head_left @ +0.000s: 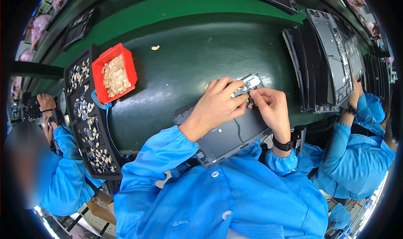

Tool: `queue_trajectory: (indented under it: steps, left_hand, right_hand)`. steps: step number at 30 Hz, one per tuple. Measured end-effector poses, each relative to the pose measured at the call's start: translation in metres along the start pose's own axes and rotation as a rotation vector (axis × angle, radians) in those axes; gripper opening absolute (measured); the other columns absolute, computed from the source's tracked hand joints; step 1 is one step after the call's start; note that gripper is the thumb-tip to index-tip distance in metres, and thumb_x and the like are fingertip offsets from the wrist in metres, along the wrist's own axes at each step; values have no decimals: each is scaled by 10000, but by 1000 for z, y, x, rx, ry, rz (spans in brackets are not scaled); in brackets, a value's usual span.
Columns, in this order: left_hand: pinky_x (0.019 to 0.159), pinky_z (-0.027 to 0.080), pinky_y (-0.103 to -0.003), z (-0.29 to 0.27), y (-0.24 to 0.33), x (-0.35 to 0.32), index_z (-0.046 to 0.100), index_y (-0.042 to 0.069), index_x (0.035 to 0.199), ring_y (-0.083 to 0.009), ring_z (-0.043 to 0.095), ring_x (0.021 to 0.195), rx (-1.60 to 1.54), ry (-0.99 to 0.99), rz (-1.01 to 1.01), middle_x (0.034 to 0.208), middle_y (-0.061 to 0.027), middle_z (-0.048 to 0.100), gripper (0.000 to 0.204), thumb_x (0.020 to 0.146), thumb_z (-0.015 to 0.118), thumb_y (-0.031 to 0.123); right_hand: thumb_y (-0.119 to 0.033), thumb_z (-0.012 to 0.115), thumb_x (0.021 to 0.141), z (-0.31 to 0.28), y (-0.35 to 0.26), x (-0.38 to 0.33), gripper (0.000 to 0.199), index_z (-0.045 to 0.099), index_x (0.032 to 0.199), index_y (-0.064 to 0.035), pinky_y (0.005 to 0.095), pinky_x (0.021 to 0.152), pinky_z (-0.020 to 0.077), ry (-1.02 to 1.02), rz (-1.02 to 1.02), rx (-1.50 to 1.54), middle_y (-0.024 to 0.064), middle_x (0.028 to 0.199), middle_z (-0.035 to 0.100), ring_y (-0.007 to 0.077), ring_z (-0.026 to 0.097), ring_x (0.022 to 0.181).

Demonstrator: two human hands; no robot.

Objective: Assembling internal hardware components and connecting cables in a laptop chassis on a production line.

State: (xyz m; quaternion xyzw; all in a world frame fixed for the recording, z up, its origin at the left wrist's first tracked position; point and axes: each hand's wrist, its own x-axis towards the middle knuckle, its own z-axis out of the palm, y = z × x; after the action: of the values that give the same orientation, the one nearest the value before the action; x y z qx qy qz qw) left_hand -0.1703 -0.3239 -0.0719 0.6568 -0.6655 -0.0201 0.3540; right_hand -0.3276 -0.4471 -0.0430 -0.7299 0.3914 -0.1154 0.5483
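Now fitting step: left hand (pixel 218 102) pinches small part on panel (pixel 228 134); right hand (pixel 270 107) fingers closed beside, steadying it. Next likely needs firm press-down.

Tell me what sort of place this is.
Most likely an electronics assembly line. The left hand and right hand work on an opened flat device on a green belt; a black parts tray and a red bin sit alongside, and neighbouring workers wear matching blue smocks.
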Motion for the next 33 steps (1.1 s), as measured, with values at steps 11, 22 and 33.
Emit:
queue_trajectory:
  steps: [11, 22, 33]
  left_hand:
    - [876, 452, -358, -13, 15, 5, 782, 141, 994, -223, 618, 1082, 118, -35, -21, 1191, -48, 675, 218, 812, 786, 261]
    - [826, 438, -329, 27, 27, 26, 762, 115, 973, -168, 667, 947, -203, -93, 25, 963, -6, 731, 157, 835, 777, 188]
    - [740, 401, -322, 23, 39, 36, 786, 153, 920, -128, 601, 839, 29, -126, 68, 866, 63, 685, 130, 804, 766, 208]
  right_hand:
    - [-144, 716, 961, -26, -1, -14, 227, 714, 966, 83, 226, 447, 387, 128, -11, -44, 63, 697, 708, 58, 560, 507]
    - [-145, 687, 990, -51, 29, -20, 198, 719, 948, 46, 189, 472, 360, 159, 76, 212, 35, 736, 709, 20, 523, 538]
    - [-113, 672, 991, -55, 36, -19, 208, 691, 1100, 63, 201, 633, 475, 214, 46, 266, 49, 771, 714, 64, 662, 726]
